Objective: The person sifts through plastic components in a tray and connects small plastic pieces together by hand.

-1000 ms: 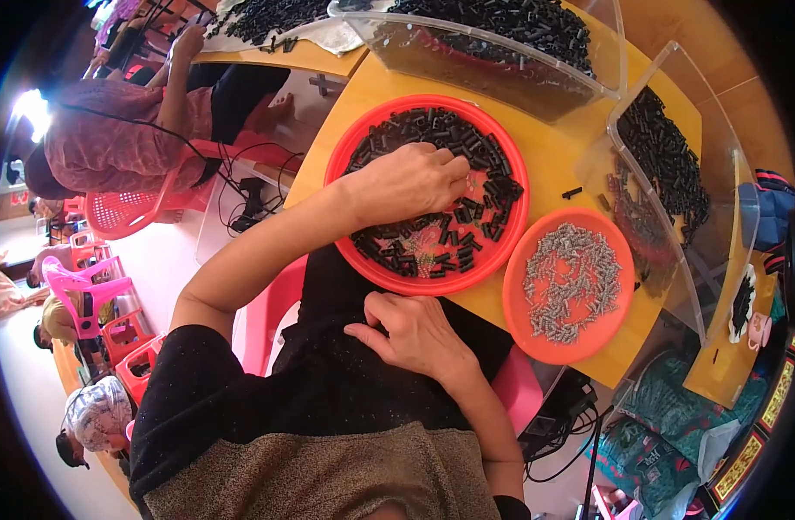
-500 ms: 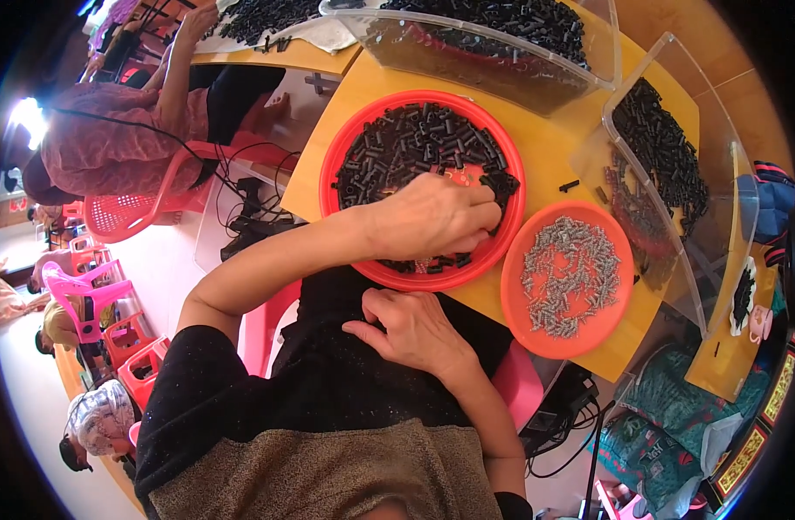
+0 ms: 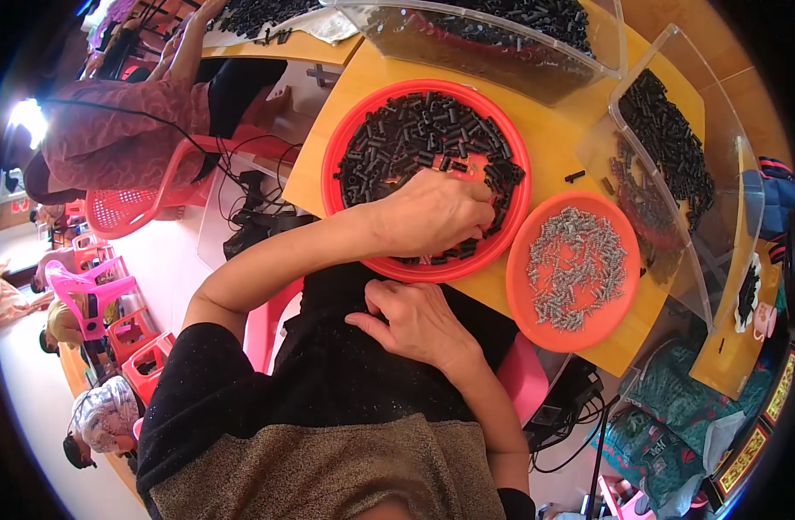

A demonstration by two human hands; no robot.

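1. Left hand (image 3: 436,214): over the red tub (image 3: 330,173), fingers curled down among the black parts (image 3: 415,121). Fingertips mostly hidden from where I sit, so I can't tell if they're clamped on one.
2. Right hand (image 3: 421,322): on the lap (image 3: 328,364), just off the tub's near rim. Thumb apart from the fingers, nothing visible in its grasp. Hands apart from each other.
3. Black parts: thickest along the tub's far and left sides, thinner right of its middle, where red floor shows. My read: plenty left in there.
4. Silver bits (image 3: 560,299): spring-like, in the orange plate (image 3: 517,277) close by the tub's right side. They cover most of the plate with some bare patches. Neither hand at it; stock looks ample.
5. Done so far: I can't separate worked parts from unworked ones; the tub's lot look alike to me. No pile I'd confidently call finished.
6. One stray part (image 3: 575,176) on the yellow table (image 3: 545,139), right of the tub.
7. Back bin (image 3: 484,65) behind the tub, right bin (image 3: 735,130) well to its right. Both clear, both holding lots more black parts. I'd call it far from used up.
8. Co-worker (image 3: 137,134) seated well left of the tub.
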